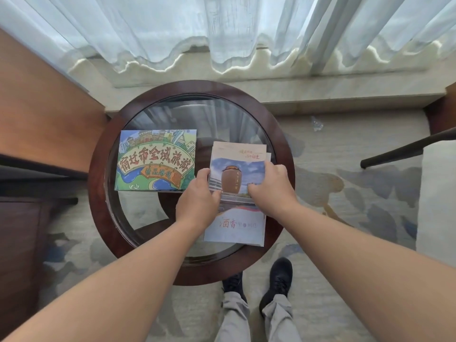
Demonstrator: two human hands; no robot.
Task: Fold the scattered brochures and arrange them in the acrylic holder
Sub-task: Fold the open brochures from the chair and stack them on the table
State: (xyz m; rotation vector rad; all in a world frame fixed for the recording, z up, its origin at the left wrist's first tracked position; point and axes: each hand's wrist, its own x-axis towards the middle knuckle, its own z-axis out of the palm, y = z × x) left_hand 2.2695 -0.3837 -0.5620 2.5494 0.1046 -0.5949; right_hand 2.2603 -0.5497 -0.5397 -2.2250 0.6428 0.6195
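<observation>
On the round glass table [138, 114] a stack of brochures lies right of centre. The top brochure [235, 174] shows a brown jar under a blue sky, with red characters near its lower edge. A beige brochure [237, 148] sticks out behind it. My left hand [198, 196] grips the top brochure's left edge. Its right side is held by my right hand [271, 185]. To the left lies a colourful illustrated brochure [155, 160], flat and apart from both hands. No acrylic holder is in view.
The table has a dark wooden rim [98, 169]. A wooden desk [37, 114] stands to the left, sheer curtains [222, 28] hang behind, and a chair's dark arm [407, 148] reaches in from the right. My feet in black shoes [277, 280] are below the table on patterned carpet.
</observation>
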